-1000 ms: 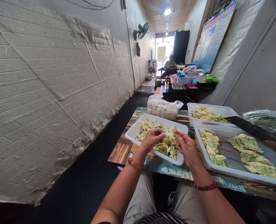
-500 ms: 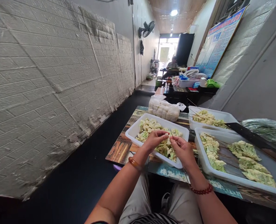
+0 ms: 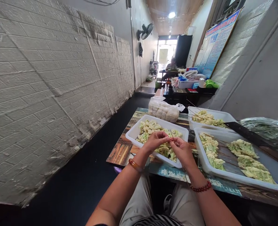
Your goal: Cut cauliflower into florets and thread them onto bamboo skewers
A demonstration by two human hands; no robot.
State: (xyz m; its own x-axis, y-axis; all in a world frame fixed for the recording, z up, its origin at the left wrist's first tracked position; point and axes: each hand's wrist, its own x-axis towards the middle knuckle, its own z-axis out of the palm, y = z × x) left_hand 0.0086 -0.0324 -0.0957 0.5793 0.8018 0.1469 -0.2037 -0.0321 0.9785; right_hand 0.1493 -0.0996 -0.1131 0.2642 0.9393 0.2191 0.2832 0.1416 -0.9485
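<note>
My left hand (image 3: 155, 141) and my right hand (image 3: 180, 149) meet at the fingertips over a white plastic tub (image 3: 132, 131) of cauliflower florets (image 3: 150, 125). Thin skewers (image 3: 186, 176) run through my right hand, their tips showing above its fingers and their other ends slanting down beside the wrist. The left fingers are closed in a pinch against the right fingertips; whatever lies between them is hidden. To the right, a larger white tub (image 3: 206, 164) holds cauliflower threaded on skewers, laid in two rows.
Behind it, another white tub (image 3: 228, 117) holds more skewered cauliflower. A clear bag of pale round items (image 3: 163, 110) stands at the table's (image 3: 117, 153) far side. A plastic-wrapped green bundle (image 3: 265, 127) lies far right. A person (image 3: 171, 64) sits at a distant table.
My hands have closed together; the left fingertips now touch the right ones, and the pale piece seen at them before is covered. The whole view has shifted slightly.
</note>
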